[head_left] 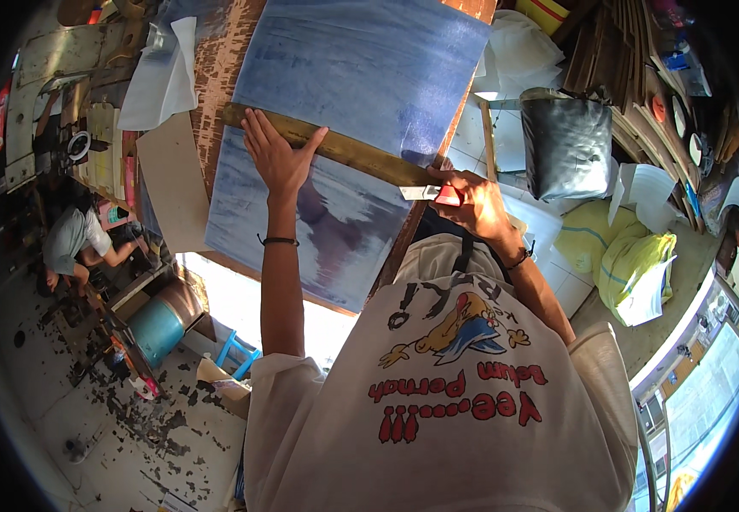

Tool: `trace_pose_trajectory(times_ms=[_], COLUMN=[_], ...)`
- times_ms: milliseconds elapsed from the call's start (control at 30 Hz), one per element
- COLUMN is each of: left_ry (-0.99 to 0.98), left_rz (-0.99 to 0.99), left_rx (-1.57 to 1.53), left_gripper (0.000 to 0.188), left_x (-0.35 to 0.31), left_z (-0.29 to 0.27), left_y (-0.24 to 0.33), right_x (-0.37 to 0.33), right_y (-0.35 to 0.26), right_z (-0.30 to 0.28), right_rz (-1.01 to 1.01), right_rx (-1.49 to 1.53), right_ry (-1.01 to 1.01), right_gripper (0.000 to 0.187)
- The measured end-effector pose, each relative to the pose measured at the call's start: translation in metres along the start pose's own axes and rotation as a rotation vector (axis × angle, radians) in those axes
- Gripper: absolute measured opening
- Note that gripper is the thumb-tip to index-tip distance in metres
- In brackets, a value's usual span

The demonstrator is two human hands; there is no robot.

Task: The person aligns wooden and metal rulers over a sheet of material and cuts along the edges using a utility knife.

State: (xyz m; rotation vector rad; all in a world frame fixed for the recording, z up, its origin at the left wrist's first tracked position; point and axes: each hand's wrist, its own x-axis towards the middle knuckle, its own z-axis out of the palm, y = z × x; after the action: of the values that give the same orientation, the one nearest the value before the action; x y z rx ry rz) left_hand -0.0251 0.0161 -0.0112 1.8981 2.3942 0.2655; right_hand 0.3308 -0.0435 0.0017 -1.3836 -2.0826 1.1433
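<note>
A blue sheet [348, 68] with a leathery look covers the worktable. Across it lies a long brown wooden straightedge [361, 154], slanting down to the right. My left hand [280, 158] presses on the left part of the straightedge, its fingers outstretched and thumb spread wide. At the other end, my right hand [476, 205] is closed around a red-handled knife [446, 195]. Its broad pale blade points left, close to the straightedge's lower edge at the sheet's right side. The part of the handle inside my palm is hidden.
A scuffed brown tabletop [216, 77] shows beside the sheet, with a tan board [173, 179] at left. To the right are a black wrapped bundle [567, 141] and yellow sacks [629, 264]. Another person [79, 243] crouches at far left, near a blue drum [165, 320].
</note>
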Motion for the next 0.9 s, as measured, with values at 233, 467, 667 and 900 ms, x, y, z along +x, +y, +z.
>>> trace_pose_trajectory(times_ms=[233, 467, 667, 900], left_ry=[0.033, 0.148, 0.058, 0.076], left_rz=[0.009, 0.06, -0.033, -0.008], left_rx=[-0.009, 0.106, -0.055, -0.024], left_gripper=[0.127, 0.123, 0.127, 0.127], left_x=[0.0, -0.008, -0.021, -0.019], left_z=[0.002, 0.004, -0.004, 0.0], left_y=[-0.001, -0.003, 0.013, 0.011], right_x=[0.005, 0.007, 0.008, 0.01], right_y=[-0.007, -0.012, -0.017, -0.018], right_z=[-0.006, -0.005, -0.008, -0.008], right_rz=[-0.013, 0.038, 0.073, 0.141], right_rx=[-0.008, -0.081, -0.011, -0.016], right_ry=[-0.005, -0.05, -0.047, -0.059], right_gripper=[0.053, 0.056, 0.052, 0.048])
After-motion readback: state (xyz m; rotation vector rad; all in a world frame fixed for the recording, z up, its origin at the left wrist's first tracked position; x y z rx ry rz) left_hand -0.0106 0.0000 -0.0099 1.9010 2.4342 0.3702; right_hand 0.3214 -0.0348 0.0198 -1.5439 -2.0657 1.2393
